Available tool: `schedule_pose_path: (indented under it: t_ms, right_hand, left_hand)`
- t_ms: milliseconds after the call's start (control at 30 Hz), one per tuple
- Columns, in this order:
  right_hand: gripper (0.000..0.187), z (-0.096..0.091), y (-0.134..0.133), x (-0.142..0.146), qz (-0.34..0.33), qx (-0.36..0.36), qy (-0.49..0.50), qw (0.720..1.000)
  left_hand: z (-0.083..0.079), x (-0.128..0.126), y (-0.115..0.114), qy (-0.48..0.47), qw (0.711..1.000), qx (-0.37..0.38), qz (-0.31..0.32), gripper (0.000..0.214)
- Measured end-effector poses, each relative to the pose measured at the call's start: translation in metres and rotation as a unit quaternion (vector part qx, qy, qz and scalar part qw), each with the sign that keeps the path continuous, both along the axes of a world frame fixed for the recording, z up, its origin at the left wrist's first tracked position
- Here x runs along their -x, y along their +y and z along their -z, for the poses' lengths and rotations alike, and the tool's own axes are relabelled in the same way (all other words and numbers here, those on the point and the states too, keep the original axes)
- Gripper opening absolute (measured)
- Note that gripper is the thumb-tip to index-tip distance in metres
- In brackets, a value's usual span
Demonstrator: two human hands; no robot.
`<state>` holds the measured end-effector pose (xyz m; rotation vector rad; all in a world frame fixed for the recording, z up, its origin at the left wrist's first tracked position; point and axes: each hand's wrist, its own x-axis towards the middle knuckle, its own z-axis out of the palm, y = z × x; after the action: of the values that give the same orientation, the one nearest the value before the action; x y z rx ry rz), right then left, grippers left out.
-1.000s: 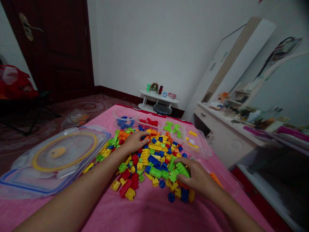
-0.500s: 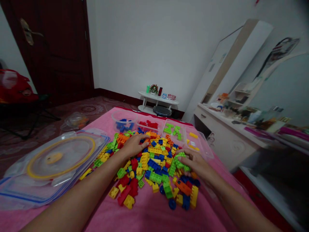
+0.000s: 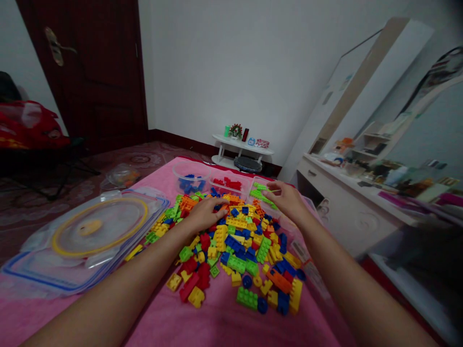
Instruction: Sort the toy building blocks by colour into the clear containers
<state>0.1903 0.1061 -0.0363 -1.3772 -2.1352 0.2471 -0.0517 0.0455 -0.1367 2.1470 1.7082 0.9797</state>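
Observation:
A heap of mixed toy building blocks (image 3: pixel 237 241) in yellow, blue, green, red and orange lies before me. My left hand (image 3: pixel 206 213) rests on the heap's far left part, thumb and fingers apart around blue and orange blocks; I see no firm hold. My right hand (image 3: pixel 287 198) is over the clear container of green blocks (image 3: pixel 259 192) at the back. Its thumb and fingers are apart, with no block visible between them. A green block (image 3: pixel 247 298) lies at the heap's near edge beside a blue wheel (image 3: pixel 262 305).
Blue blocks (image 3: pixel 191 183) fill a round clear tub, and red blocks (image 3: pixel 227 183) a container beside it. Stacked clear lids (image 3: pixel 99 231) lie on the left of the pink cloth (image 3: pixel 224 327). A white dresser (image 3: pixel 340 212) stands to the right.
My right hand has moved from the heap's right side, where it held green blocks, forward to the green container. A green block now lies at the near edge. My left hand has barely moved.

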Motion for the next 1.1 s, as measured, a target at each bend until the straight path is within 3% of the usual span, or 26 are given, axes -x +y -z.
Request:
schedule_pose_path:
  t_ms: [67,133,267,367,500,567,667,733,900,1100]
  right_hand:
    - [0.023,0.008,-0.027,0.015,-0.075,0.023,-0.01,0.997]
    - [0.023,0.018,-0.051,0.03,-0.118,0.022,-0.041,0.992]
    - [0.033,0.039,-0.076,0.047,-0.116,-0.003,-0.147,0.982]
    - [0.036,0.048,-0.077,0.048,-0.104,-0.012,-0.153,0.983]
    - [0.038,0.05,-0.067,0.04,-0.076,-0.01,-0.005,0.997]
    - [0.039,0.048,-0.063,0.036,-0.084,0.054,0.127,0.987]
    - [0.04,0.045,-0.062,0.036,-0.09,0.202,0.306,0.926]
    - [0.04,0.045,-0.065,0.039,-0.086,0.263,0.369,0.887]
    - [0.042,0.046,-0.074,0.046,-0.112,0.31,0.4,0.855]
    - [0.043,0.052,-0.074,0.047,-0.104,0.302,0.364,0.875]
  left_hand:
    - [-0.001,0.0,0.0,0.002,1.0,0.004,0.0,0.039]
    - [-0.002,0.0,0.0,0.001,1.0,0.007,0.005,0.039]
    - [-0.002,-0.001,-0.001,-0.013,1.0,0.0,0.02,0.04]
    - [-0.006,-0.001,-0.002,-0.033,0.999,-0.011,0.028,0.036]
    - [-0.028,0.005,-0.006,-0.008,0.999,-0.038,0.017,0.027]
    - [-0.043,0.009,-0.014,0.032,0.997,0.005,0.074,0.023]
    - [-0.057,0.009,-0.026,0.094,0.969,0.092,0.21,0.033]
    - [-0.058,0.005,-0.031,0.138,0.956,0.088,0.242,0.038]
    - [-0.047,-0.002,-0.03,0.17,0.959,0.048,0.222,0.037]
    - [-0.047,0.004,-0.025,0.137,0.963,0.093,0.21,0.029]
